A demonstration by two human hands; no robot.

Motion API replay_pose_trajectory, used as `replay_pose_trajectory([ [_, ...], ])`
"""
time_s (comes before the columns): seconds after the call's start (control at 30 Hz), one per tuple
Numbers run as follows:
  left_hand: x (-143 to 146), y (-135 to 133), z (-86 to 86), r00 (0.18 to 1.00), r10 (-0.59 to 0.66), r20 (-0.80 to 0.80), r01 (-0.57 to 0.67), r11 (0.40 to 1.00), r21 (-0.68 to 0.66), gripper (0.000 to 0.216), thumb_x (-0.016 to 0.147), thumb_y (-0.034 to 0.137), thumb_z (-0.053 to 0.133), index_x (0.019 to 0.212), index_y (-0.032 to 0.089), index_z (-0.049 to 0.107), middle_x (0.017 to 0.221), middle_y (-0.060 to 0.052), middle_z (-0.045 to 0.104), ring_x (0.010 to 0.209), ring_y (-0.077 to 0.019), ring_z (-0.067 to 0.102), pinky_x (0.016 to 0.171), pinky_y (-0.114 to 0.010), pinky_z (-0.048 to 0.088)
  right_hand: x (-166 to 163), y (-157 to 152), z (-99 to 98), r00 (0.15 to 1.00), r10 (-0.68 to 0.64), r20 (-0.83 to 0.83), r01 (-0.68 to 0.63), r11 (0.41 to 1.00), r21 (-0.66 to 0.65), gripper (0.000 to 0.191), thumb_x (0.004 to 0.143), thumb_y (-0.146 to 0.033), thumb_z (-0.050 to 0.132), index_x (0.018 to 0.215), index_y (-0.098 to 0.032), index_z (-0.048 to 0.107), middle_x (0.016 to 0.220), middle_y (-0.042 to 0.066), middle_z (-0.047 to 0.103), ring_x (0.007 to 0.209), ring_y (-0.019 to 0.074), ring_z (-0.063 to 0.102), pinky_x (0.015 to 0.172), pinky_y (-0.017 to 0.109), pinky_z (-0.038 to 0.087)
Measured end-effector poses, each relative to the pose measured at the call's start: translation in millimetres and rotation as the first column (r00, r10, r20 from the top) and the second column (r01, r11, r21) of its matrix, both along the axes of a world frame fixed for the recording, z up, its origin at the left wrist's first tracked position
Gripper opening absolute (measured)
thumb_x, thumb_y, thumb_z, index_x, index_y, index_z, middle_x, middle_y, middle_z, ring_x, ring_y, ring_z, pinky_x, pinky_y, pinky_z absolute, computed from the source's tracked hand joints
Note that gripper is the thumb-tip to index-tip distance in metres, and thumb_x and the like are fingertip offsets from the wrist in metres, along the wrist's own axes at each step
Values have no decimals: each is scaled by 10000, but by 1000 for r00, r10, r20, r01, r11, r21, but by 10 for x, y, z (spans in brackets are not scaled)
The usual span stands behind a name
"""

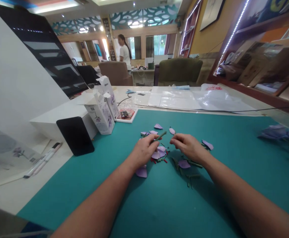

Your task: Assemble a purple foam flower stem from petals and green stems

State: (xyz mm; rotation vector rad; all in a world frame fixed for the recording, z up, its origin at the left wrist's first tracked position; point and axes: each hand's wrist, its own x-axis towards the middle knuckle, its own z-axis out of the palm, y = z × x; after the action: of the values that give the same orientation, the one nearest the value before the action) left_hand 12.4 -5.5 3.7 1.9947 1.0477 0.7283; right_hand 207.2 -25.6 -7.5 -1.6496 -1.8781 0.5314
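Note:
My left hand [143,150] is closed on a green stem piece [162,134], which sticks out past the fingertips toward the upper right. Just right of it, my right hand [189,145] has thumb and fingers pinched together; anything between them is too small to make out. Purple petals [160,152] and small red pieces [165,161] lie under and beside the left hand. Below the right hand are green stem and leaf pieces [193,176] with a purple petal [184,164] among them. Another petal [207,144] rests to the right of that wrist.
A teal mat [233,188] covers the table. At left stand white flower-print boxes [100,114], a black tablet-like panel [75,136] and pens [44,160]. A white tray [127,119] holds small parts. Purple flowers [280,132] lie far right. A person [125,53] stands in the background.

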Motion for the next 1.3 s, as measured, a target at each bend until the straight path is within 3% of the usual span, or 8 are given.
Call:
replay_pose_trajectory([
  [0.1, -8, 16, -4, 1000, -8, 23, 9, 1000, -23, 284, 849, 265, 417, 983, 149, 639, 666, 1, 580, 670, -144, 537, 629, -236, 398, -15, 13, -66, 975, 32, 219, -34, 999, 8, 169, 811, -261, 522, 747, -199, 666, 736, 38, 675, 691, 178, 585, 598, 265, 371],
  [0.23, 0, 13, -9, 999, -13, 48, 15, 999, -40, 259, 847, 270, 426, 913, 146, 644, 651, 7, 558, 652, -136, 520, 609, -228, 392, -47, 48, -178, 921, 83, 380, -81, 997, -20, 154, 805, -252, 559, 805, -203, 705, 825, 68, 695, 759, 204, 606, 603, 273, 358],
  [0.47, 9, 4, -1, 997, -15, 82, 22, 996, -89, 229, 836, 251, 448, 884, 138, 641, 624, 22, 533, 576, -113, 500, 573, -222, 393, -141, 43, -252, 837, 21, 546, -17, 1000, -12, 264, 877, -351, 502, 803, -188, 697, 835, 86, 681, 737, 195, 609, 545, 276, 300],
  [0.67, 11, 2, -19, 992, -16, 124, 32, 992, -124, 217, 836, 252, 455, 876, 138, 635, 615, 25, 530, 555, -107, 512, 563, -217, 416, -207, 9, -197, 798, 28, 602, 13, 998, -63, 198, 858, -282, 512, 848, -183, 683, 871, 71, 671, 789, 191, 619, 566, 264, 319],
  [1.1, 16, 15, -45, 992, -3, 123, 22, 988, -154, 199, 823, 233, 460, 852, 132, 629, 642, 9, 557, 566, -113, 535, 559, -221, 438, -196, 11, -185, 816, -24, 577, 40, 999, -14, 166, 793, -198, 485, 791, -183, 651, 831, 78, 684, 735, 191, 608, 555, 270, 288],
  [1.2, 16, 18, -40, 995, -11, 103, 24, 991, -131, 232, 830, 231, 453, 915, 129, 643, 649, 8, 557, 575, -117, 531, 570, -226, 431, -160, 29, -153, 873, -67, 482, 59, 998, 32, 140, 778, -192, 496, 778, -194, 636, 760, 56, 683, 685, 178, 595, 552, 262, 293],
  [1.3, 7, 26, -33, 997, 11, 73, -6, 998, -70, 317, 835, 228, 459, 1084, 139, 632, 654, 8, 556, 602, -122, 511, 586, -228, 409, -109, 33, -112, 949, -25, 315, 8, 998, 56, 185, 768, -146, 494, 852, -200, 649, 776, 39, 695, 695, 166, 606, 594, 247, 360],
])
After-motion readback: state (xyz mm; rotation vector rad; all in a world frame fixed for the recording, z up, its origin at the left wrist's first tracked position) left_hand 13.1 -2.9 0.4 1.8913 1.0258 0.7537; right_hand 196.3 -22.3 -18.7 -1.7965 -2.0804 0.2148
